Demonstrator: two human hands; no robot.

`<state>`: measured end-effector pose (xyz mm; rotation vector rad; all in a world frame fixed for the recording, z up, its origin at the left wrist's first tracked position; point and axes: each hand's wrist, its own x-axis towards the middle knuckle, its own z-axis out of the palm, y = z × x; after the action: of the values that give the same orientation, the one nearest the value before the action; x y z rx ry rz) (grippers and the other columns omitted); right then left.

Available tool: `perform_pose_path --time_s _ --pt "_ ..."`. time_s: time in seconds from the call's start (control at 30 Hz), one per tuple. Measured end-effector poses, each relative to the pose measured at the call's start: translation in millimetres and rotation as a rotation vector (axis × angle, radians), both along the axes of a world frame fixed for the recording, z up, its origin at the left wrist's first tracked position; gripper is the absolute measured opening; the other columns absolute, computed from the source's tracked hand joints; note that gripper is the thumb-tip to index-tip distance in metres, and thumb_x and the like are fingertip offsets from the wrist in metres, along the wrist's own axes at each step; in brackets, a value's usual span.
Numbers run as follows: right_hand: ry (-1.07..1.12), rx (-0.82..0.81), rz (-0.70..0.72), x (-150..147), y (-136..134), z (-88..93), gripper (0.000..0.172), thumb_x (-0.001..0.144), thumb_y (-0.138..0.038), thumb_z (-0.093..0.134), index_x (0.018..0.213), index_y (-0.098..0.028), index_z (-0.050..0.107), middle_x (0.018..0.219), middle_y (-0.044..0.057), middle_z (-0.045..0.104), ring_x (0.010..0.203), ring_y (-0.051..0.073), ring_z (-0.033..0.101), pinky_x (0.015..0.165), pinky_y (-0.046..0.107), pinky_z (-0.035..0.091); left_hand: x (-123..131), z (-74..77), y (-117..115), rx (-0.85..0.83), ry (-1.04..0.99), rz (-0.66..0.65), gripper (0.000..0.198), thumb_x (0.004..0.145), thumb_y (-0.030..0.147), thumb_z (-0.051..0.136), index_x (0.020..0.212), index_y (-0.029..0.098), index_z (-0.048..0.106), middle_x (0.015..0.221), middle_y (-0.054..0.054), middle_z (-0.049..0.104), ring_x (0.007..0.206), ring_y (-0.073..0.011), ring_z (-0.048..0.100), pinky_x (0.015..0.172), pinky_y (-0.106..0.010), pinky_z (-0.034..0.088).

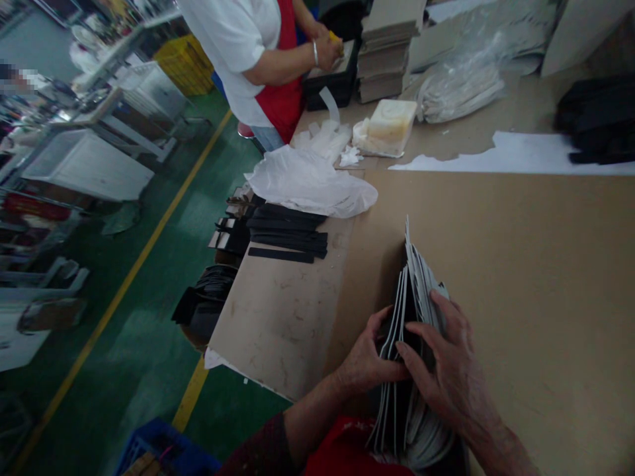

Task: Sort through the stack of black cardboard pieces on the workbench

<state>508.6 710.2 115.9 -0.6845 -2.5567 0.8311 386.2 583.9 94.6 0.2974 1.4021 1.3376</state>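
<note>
Between both hands, a fanned stack of black-and-white sheets (411, 317), standing on edge on the brown work surface (520, 277) and leaning back toward the wearer. Left hand (370, 360) gripping the stack's left side, thumb and fingers pressed into the sheets. Right hand (446, 370) laid over the right side, fingers curled around the edges, grasping the same stack. Ahead and to the left of the left hand, a pile of black strips (290, 231) on the table, with crumpled white plastic (312, 182) just beyond it. Farther off, past the plastic, a co-worker in white and red (258, 59) with hands at a black box (335, 82). Beside that, a pale block (389, 125) and stacked grey boards (387, 49).
</note>
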Motion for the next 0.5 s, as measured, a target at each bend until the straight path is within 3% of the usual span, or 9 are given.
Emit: perform_pose_path --time_s 0.3,0.5 --pt "0.019 -0.033 -0.006 5 1 -4.4 0.020 0.094 -0.030 0.056 0.105 -0.018 0.068 0.162 0.015 0.030 0.148 0.044 0.031 0.111 0.073 0.038 0 4.9 0 -0.006 -0.014 -0.030 0.118 0.051 0.031 0.097 0.153 0.025 0.037 0.148 -0.014 0.055 0.137 -0.0364 0.052 0.117 -0.057 0.041" --pt "-0.003 -0.015 -0.038 5 -1 -3.0 0.025 0.095 -0.038 0.056 0.103 -0.018 0.068 0.162 0.015 0.030 0.148 0.043 0.031 0.113 0.072 0.036 14 -4.2 -8 0.023 0.133 -0.091 0.115 0.057 0.039 0.095 0.154 0.026 0.035 0.159 -0.013 0.038 0.147 -0.0387 0.037 0.125 -0.059 0.029"
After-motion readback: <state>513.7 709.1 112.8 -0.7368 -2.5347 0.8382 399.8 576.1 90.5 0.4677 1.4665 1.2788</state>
